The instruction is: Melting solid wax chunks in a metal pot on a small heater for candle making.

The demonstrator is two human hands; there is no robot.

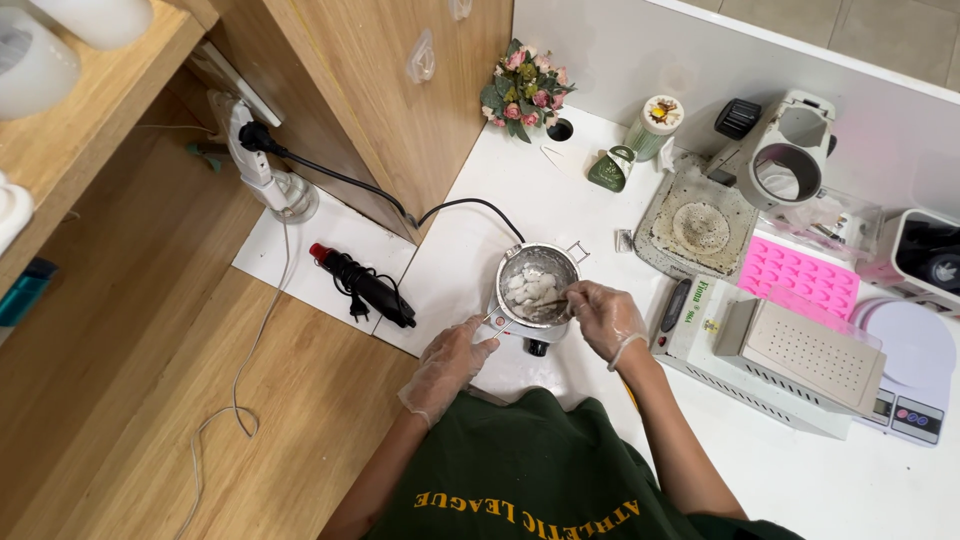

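Observation:
A small metal pot [561, 266] with white lumps inside sits on a small hotplate on the white counter [560, 190]. My left hand [450, 362], in a clear glove, holds the pot's handle at its near left side. My right hand [603, 318], also gloved, grips a thin stick [550, 303] that reaches into the white lumps. A black cable runs from the hotplate to a wall plug [252, 139].
A black heat gun [365, 287] lies left of the pot. To the right are a white machine [770, 350], a pink mould [800, 275], a scale [915, 370], and a dirty square tray [697, 226]. Flowers [525, 88] and small jars stand at the back.

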